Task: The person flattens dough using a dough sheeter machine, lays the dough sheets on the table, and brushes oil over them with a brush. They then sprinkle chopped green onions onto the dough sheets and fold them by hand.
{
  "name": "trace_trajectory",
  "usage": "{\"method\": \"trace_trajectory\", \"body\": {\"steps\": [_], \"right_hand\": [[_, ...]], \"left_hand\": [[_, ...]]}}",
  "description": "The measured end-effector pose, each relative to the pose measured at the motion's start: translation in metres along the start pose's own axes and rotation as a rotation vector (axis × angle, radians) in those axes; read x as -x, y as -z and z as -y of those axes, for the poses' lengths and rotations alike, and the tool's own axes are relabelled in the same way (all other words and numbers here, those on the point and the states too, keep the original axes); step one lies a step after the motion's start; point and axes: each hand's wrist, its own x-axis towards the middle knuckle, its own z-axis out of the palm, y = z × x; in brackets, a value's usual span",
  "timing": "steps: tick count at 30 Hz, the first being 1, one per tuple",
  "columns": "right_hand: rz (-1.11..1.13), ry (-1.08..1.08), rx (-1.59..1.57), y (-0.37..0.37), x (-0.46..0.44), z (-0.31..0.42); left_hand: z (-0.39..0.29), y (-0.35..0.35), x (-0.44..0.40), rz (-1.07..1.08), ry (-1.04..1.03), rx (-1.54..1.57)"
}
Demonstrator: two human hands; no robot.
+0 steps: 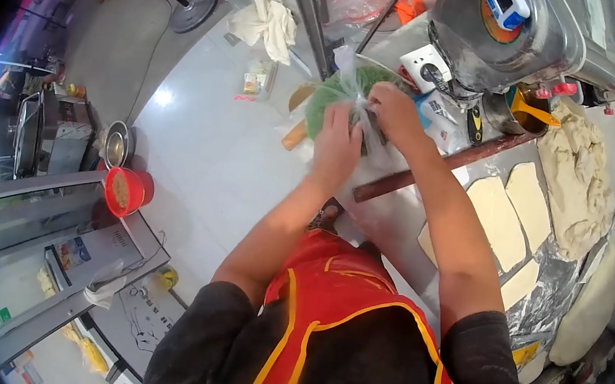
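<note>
A clear plastic bag with something green inside (pixel 321 107) rests on the white surface at the top centre. My left hand (pixel 339 137) is closed on the gathered plastic at its near side. To the right, my right hand (pixel 395 114) pinches the same plastic, its fingers bent close to those of my left hand. Loose plastic hangs between and below both hands. A wooden rolling pin (pixel 296 135) lies partly beside the bag, on its left.
Flattened dough sheets (pixel 496 218) and a dough heap (pixel 574 182) lie at the right. A metal pot (pixel 514 111) stands near a metal machine (pixel 513 44). A red bucket (pixel 136 191) is at the left, with a white cloth (pixel 267 23) at the top.
</note>
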Motion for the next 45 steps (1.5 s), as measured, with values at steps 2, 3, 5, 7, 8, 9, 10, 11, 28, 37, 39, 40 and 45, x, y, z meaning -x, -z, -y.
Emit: {"method": "trace_trajectory", "body": {"steps": [2,3,5,7,8,9,10,11,28,37,39,40,45], "right_hand": [[-0.102,-0.032,-0.086,0.004,0.000,0.003],[-0.118,-0.051,-0.127,0.011,0.003,0.004],[-0.233,-0.075,-0.144,0.021,0.007,0.001],[-0.297,-0.376,-0.546,0.030,0.009,-0.010],[-0.328,-0.524,-0.750,0.034,0.009,-0.015],[-0.360,-0.600,-0.770,0.037,0.011,-0.018],[-0.394,-0.676,-0.792,0.040,0.012,-0.021],[-0.424,-0.753,-0.815,0.040,0.014,-0.024],[-0.393,-0.712,-0.781,0.058,0.007,-0.028],[-0.025,0.144,-0.257,0.047,0.046,0.100],[0.259,0.064,-0.087,0.033,0.045,0.099],[0.369,0.052,0.034,0.025,0.047,0.086],[0.285,-0.101,0.452,0.022,0.057,0.051]], "left_hand": [[0.014,0.000,-0.017,0.045,0.026,-0.074],[0.022,0.000,-0.020,0.079,-0.016,-0.087],[0.034,0.001,-0.023,0.101,-0.040,-0.053],[0.040,0.010,-0.024,0.083,0.005,0.037],[0.044,0.016,-0.022,0.046,0.138,0.130],[0.047,0.023,-0.019,0.007,0.266,0.222],[0.051,0.030,-0.017,-0.031,0.393,0.312],[0.056,0.033,-0.016,-0.070,0.441,0.545],[0.006,0.068,-0.018,0.293,-0.128,0.083],[-0.005,0.117,-0.005,0.631,-0.269,0.020],[-0.004,0.123,-0.006,0.661,-0.306,-0.025],[-0.004,0.126,-0.007,0.672,-0.326,-0.050],[-0.001,0.129,-0.002,0.654,-0.315,-0.043]]}}
